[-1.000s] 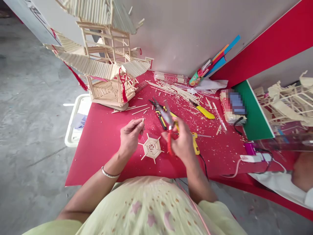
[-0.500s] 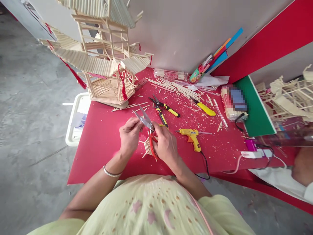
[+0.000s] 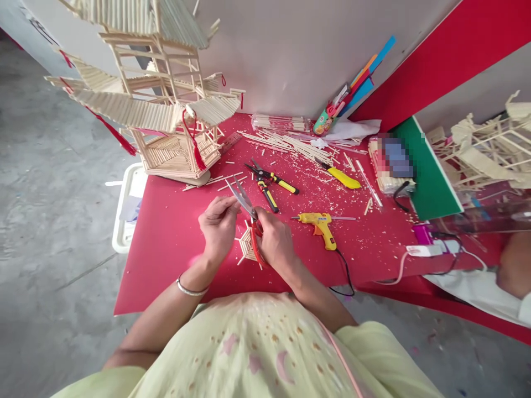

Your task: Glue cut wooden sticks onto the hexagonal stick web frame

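Observation:
My right hand [image 3: 274, 237] is closed round the red handles of a pair of scissors [image 3: 242, 200], whose blades stand apart and point up and left. Close beside the blades, my left hand [image 3: 218, 224] is pinched shut; whatever its fingers hold is too small to make out. Under the scissors, partly covered by my right hand, a small web-shaped piece of wooden sticks [image 3: 248, 245] lies on the red table [image 3: 166, 254]. Just beyond my hands are black-and-yellow pliers [image 3: 269, 185].
A stick pagoda model [image 3: 174, 110] stands at the back left. A yellow glue gun [image 3: 319, 224] with its cord lies right, below a yellow-handled knife [image 3: 343, 177]. Loose sticks [image 3: 290, 143] and chips are scattered behind. Another person's arm [image 3: 514, 265] shows at the right edge.
The view has shifted slightly, so the table's things sit a little further left. My hands keep nearly the same pose, and the scissor blades remain apart.

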A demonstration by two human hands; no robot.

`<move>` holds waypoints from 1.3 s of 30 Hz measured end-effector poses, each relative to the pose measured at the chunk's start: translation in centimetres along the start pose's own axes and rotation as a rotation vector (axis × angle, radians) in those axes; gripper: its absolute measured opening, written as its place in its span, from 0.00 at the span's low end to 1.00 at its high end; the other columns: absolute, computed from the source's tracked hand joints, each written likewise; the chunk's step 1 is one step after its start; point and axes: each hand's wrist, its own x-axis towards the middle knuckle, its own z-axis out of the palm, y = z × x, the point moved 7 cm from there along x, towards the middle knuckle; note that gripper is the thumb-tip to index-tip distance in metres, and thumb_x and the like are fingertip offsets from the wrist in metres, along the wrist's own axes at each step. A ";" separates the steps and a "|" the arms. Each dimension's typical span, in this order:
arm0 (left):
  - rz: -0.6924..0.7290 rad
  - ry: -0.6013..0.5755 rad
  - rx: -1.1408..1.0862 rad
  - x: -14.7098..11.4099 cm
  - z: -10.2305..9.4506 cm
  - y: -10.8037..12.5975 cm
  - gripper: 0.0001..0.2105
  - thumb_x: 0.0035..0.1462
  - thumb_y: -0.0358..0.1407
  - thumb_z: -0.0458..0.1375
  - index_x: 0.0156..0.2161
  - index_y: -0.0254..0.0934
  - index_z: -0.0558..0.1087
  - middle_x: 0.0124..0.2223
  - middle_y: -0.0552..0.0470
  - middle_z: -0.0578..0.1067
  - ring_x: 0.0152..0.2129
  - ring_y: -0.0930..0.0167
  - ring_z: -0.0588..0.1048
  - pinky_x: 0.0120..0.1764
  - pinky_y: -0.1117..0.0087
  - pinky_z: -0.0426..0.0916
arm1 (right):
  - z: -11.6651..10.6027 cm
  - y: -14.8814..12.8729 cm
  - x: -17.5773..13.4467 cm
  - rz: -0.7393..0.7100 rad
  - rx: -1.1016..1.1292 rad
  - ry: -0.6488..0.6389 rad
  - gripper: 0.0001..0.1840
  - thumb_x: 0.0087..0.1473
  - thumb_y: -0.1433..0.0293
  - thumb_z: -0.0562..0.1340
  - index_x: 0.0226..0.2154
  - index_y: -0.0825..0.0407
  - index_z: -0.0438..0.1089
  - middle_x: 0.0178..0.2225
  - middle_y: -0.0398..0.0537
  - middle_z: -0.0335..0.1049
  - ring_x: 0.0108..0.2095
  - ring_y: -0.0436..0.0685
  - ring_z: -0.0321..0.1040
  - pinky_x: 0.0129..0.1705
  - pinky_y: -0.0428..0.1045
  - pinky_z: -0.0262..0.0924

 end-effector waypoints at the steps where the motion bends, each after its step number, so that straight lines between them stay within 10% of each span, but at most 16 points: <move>1: -0.004 0.007 0.014 0.0 0.1 0.0 0.03 0.57 0.34 0.67 0.35 0.39 0.83 0.31 0.53 0.76 0.27 0.75 0.73 0.32 0.73 0.69 | 0.0 0.2 0.1 -0.001 0.005 -0.002 0.22 0.64 0.69 0.55 0.60 0.50 0.65 0.44 0.52 0.79 0.39 0.58 0.76 0.37 0.48 0.60; 29: -0.137 0.098 -0.058 0.4 0.8 -1.5 0.09 0.55 0.38 0.69 0.40 0.40 0.85 0.32 0.54 0.77 0.23 0.78 0.70 0.26 0.75 0.67 | -0.3 1.4 1.7 0.061 0.093 0.010 0.20 0.67 0.63 0.53 0.56 0.48 0.71 0.30 0.45 0.79 0.28 0.55 0.74 0.32 0.47 0.55; 39: -0.399 -0.098 -0.056 0.7 0.4 -3.8 0.17 0.48 0.45 0.74 0.37 0.34 0.83 0.25 0.53 0.76 0.18 0.79 0.68 0.20 0.78 0.63 | -6.8 15.8 7.4 0.475 -0.329 0.118 0.27 0.65 0.58 0.60 0.61 0.53 0.70 0.43 0.63 0.79 0.44 0.69 0.75 0.44 0.59 0.63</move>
